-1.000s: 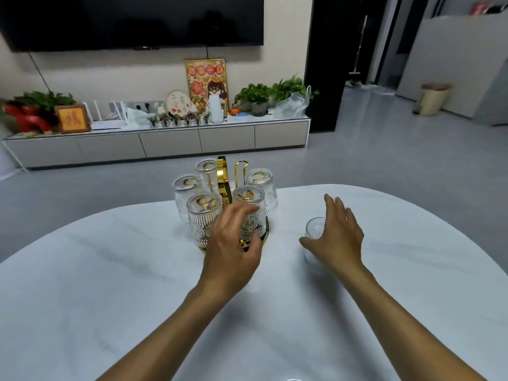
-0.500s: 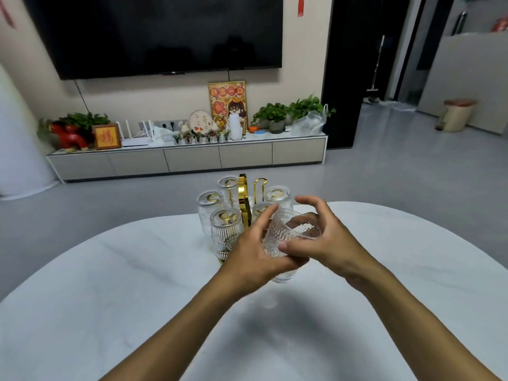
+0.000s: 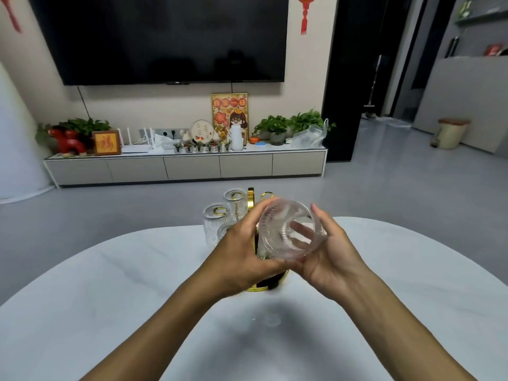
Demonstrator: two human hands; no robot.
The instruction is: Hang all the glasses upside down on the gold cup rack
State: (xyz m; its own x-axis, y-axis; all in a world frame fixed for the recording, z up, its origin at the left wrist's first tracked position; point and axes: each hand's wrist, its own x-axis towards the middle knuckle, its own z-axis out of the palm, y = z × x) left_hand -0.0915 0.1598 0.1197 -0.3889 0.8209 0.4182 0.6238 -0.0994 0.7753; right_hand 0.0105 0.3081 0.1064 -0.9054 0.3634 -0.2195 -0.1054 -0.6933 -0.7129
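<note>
I hold a clear ribbed glass between both hands, tilted on its side with its mouth toward me, just above the gold cup rack. My left hand grips its left side and my right hand its right side, fingers showing through the glass. On the rack, glasses hang upside down: one at the left, one behind it; others are hidden by my hands. The rack's gold base rim peeks out below my left hand.
The rack stands near the far edge of a white marble table. Beyond it lie a grey floor, a low TV cabinet with plants and ornaments, and a wall-mounted TV.
My right hand picked the loose glass up off the table and brought it to the left hand. Both hands then raised it and tipped it toward the rack. The camera tilted up.
</note>
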